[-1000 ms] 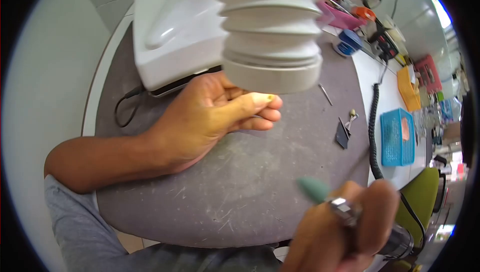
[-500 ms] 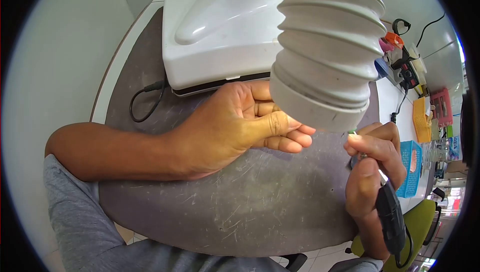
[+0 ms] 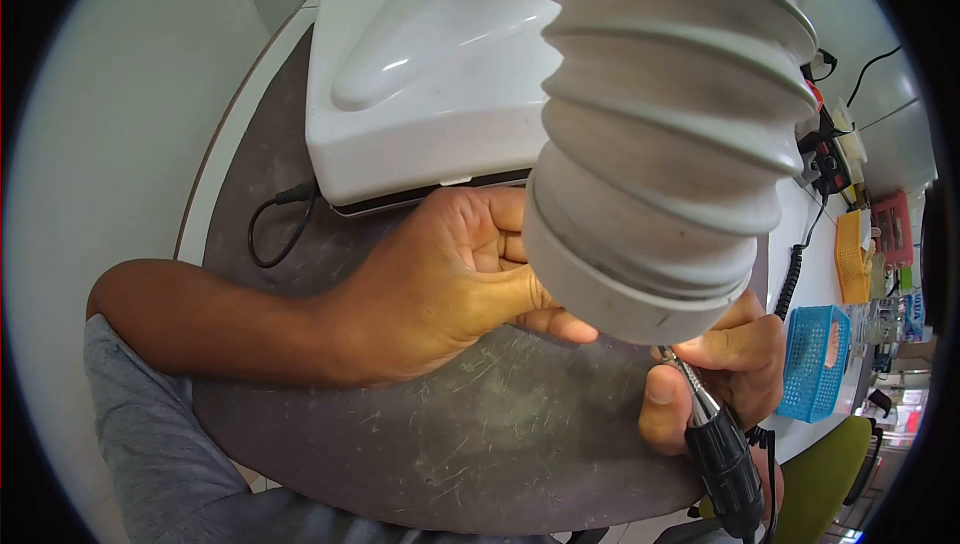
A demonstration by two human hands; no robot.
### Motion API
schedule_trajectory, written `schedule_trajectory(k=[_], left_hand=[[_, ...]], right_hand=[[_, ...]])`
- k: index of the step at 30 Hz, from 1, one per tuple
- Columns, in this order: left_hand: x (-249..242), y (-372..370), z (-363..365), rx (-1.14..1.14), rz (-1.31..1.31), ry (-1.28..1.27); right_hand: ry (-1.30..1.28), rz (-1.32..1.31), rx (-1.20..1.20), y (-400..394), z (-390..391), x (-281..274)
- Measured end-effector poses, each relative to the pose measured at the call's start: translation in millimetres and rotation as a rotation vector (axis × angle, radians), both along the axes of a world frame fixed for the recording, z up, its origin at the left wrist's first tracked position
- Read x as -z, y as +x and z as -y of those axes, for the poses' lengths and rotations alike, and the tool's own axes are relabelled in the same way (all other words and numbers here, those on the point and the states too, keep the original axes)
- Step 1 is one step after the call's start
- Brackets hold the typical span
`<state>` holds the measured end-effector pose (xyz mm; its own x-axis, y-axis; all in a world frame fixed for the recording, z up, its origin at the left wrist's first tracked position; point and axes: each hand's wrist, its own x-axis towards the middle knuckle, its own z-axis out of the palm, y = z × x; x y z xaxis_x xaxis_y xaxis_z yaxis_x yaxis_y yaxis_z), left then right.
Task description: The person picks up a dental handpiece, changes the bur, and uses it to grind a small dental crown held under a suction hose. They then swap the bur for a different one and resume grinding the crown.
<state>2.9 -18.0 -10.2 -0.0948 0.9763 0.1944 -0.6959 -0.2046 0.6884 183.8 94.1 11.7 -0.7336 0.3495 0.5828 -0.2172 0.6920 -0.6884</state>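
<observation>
My right hand (image 3: 715, 374) grips a black and silver rotary handpiece (image 3: 722, 459) near its metal front end; a cord trails from its back. The tool's tip points up and left, under the mouth of a ribbed white suction hose (image 3: 660, 174). My left hand (image 3: 480, 269) is to the left of the hose, thumb and fingers closed together in a pinch. The hose mouth covers its thumb tip and most of its fingertips, so whatever it pinches is hidden. Both hands are above the scratched grey-brown table top (image 3: 480, 444).
A white dust-extractor housing (image 3: 430, 84) stands behind my left hand, with a black cable (image 3: 265, 234) on its left. To the right are a blue basket (image 3: 815, 364), a yellow basket (image 3: 853, 254), a red tray (image 3: 892, 227) and a green chair (image 3: 825, 474).
The hose now appears larger and lower, hiding my left fingertips. My right hand and the handpiece have shifted left and down, and the handpiece has turned so more of it shows.
</observation>
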Motion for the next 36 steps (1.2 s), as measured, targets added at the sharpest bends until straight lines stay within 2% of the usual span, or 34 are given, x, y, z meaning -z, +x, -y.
schedule_trajectory(k=[1, 3, 7, 9, 10, 12, 19, 21, 25, 27, 30, 34, 36], left_hand=[[1.9, -0.8, -2.1, 0.0, -0.002, -0.001], [3.4, -2.4, -9.0, 0.105, -0.083, -0.217], [-2.5, -6.0, -5.1, 0.069, -0.182, -0.198], [-1.1, -12.2, -6.7, 0.193, -0.085, -0.203], [-0.9, -8.8, -4.3, 0.193, -0.084, -0.202], [-1.1, 0.8, 2.2, -0.023, -0.073, -0.029], [-2.1, 1.1, 1.1, -0.027, -0.106, -0.019], [-4.4, 0.9, 1.2, -0.019, -0.121, -0.093], [-10.9, -0.2, -0.1, -0.019, -0.115, -0.089], [-16.0, -0.7, 0.5, -0.013, -0.242, -0.23], [-14.6, -1.4, -0.8, 0.001, -0.256, -0.201], [-12.6, -1.2, -1.9, -0.006, -0.245, -0.227], [-9.8, -1.9, -4.0, 0.051, -0.247, -0.19]], right_hand=[[-0.001, -0.002, 0.0, -0.5, 0.8, 0.8], [-0.023, -0.004, 0.01, -0.6, 1.6, 1.8], [0.049, 0.033, 0.01, -2.0, 1.7, -1.6], [0.05, 0.06, 0.015, -3.2, 2.8, -2.6], [0.05, 0.06, 0.015, -4.3, 3.6, -2.0], [0.018, 0.009, 0.044, -6.3, 5.3, -0.4], [0.082, 0.032, 0.007, -5.0, 2.1, -0.4], [-0.008, -0.051, 0.003, -5.2, 2.4, 1.9], [0.02, -0.014, -0.013, -3.9, 2.4, -2.2], [0.122, 0.068, -0.028, -3.9, 0.8, -6.3], [0.044, 0.01, 0.016, -6.5, 3.9, -1.1], [0.08, 0.051, -0.014, -5.3, 2.7, -3.3], [0.065, 0.008, 0.047, -6.5, 3.7, 0.2]])
